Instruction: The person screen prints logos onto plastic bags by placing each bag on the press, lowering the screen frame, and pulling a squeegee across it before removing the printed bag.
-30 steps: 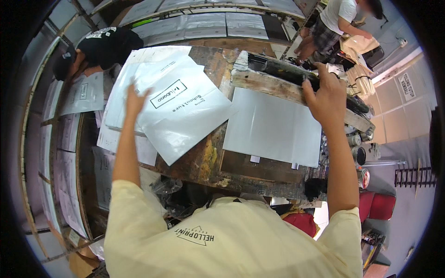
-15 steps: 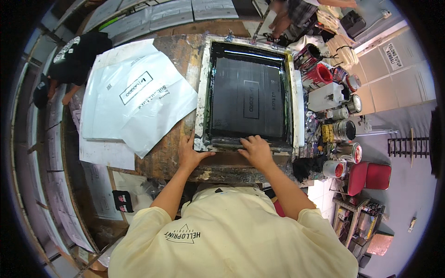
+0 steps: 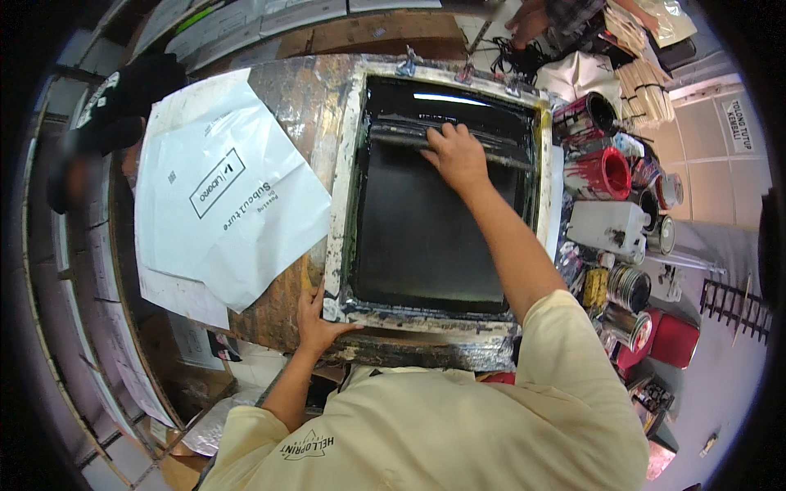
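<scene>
My right hand (image 3: 458, 155) grips a wide squeegee (image 3: 393, 135) near the far end of a screen-printing frame (image 3: 334, 254). Dark mesh (image 3: 426, 237) fills the frame, with glossy black ink along its far edge. At the near left corner, my left hand (image 3: 318, 321) rests against the frame, thumb and fingers spread apart around that corner. To the left lies a printed white plastic sheet (image 3: 262, 229), its black lettering upward, on top of other white sheets. My right hand partly hides the squeegee's bar.
Paint cans, including a red bucket (image 3: 602, 173), and a white jug (image 3: 606, 225) crowd the table's right side. Clamps (image 3: 409, 61) sit at the frame's far edge. A person in black (image 3: 135, 94) bends at the left; another person's arm (image 3: 532, 23) shows at the far right.
My right hand has carried the squeegee from the near end of the mesh to the far end. My left hand stays at the near left corner. The head view has shifted.
</scene>
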